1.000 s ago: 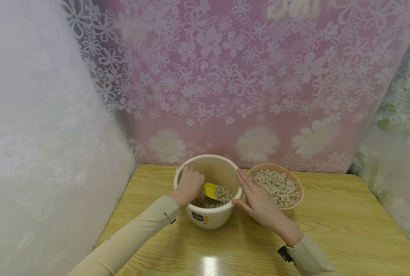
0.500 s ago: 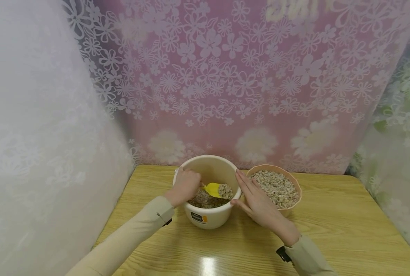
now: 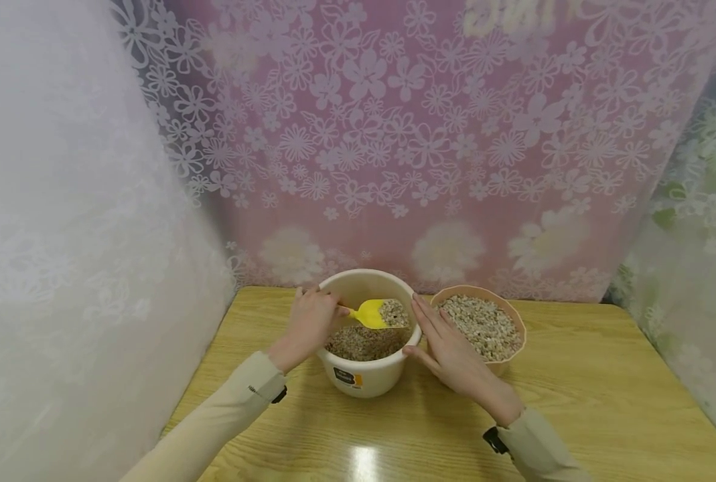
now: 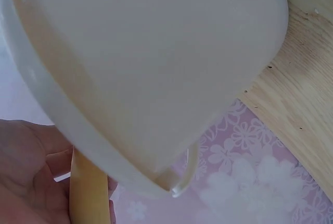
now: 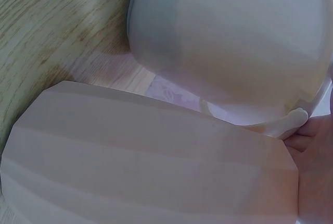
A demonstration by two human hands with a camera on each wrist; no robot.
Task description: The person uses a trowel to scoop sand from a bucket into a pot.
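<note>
A yellow scoop (image 3: 370, 313) carries a small heap of pale grit in its blade, level above the cream bucket (image 3: 366, 381). My left hand (image 3: 312, 321) grips its handle (image 4: 89, 187) over the bucket's left rim. Coarse grit (image 3: 362, 343) lies in the bottom of the bucket. My right hand (image 3: 451, 351) rests with straight fingers against the bucket's right rim. Beside that hand stands a peach bowl (image 3: 519, 321) filled with similar pale grit (image 3: 481, 327). In the right wrist view the hand (image 5: 315, 166) shows only partly, behind the bowl's ribbed side.
Both containers stand near the back edge of a wooden table (image 3: 599, 402). Behind it hangs a pink flowered curtain (image 3: 364, 167), and a whitish sheet (image 3: 92, 268) closes off the left side. The bucket's bail handle (image 5: 281, 125) hangs at its rim.
My left hand has lifted the loaded scoop from down in the bucket to about rim height, drawing leftward. The right hand stays at the rim.
</note>
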